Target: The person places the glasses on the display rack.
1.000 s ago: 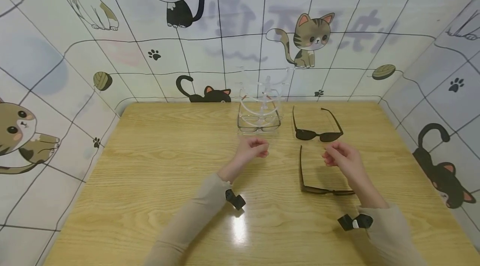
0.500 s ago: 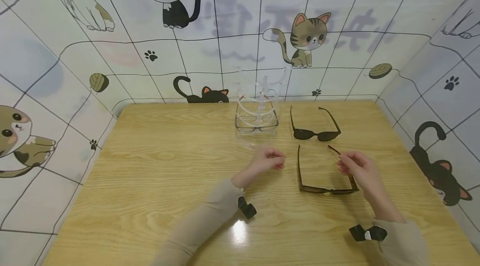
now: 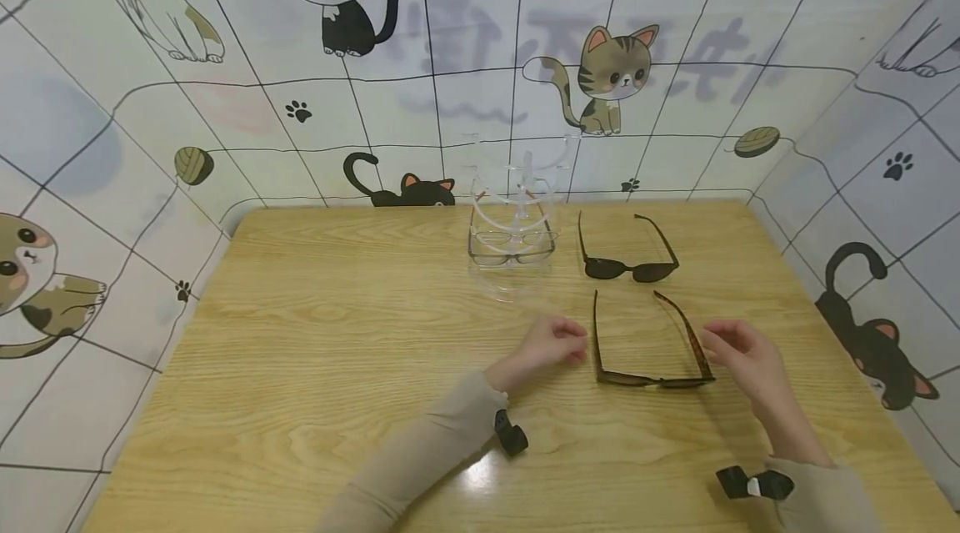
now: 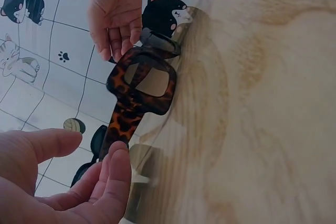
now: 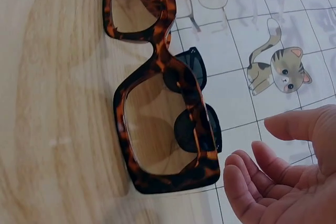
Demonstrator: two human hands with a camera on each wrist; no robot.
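In the head view, the tortoiseshell sunglasses (image 3: 655, 382) are lying on the wooden table (image 3: 337, 308), lens front facing six o'clock, temples pointing toward twelve. The left hand (image 3: 549, 343) is poising just beside them at nine o'clock, the right hand (image 3: 752, 362) at three. Black sunglasses (image 3: 649, 273) are lying near them at twelve; at ten, a clear stand (image 3: 517, 227) is standing, eyeglasses (image 3: 512, 258) showing at its lower part.

In the left wrist view, the left hand is entering from eight o'clock, thumb and fingers parting; whether a fingertip is touching the temple, I cannot tell.

In the right wrist view, the right hand is curving loosely at four o'clock, thumb standing apart from fingers, just beside the frame's corner.
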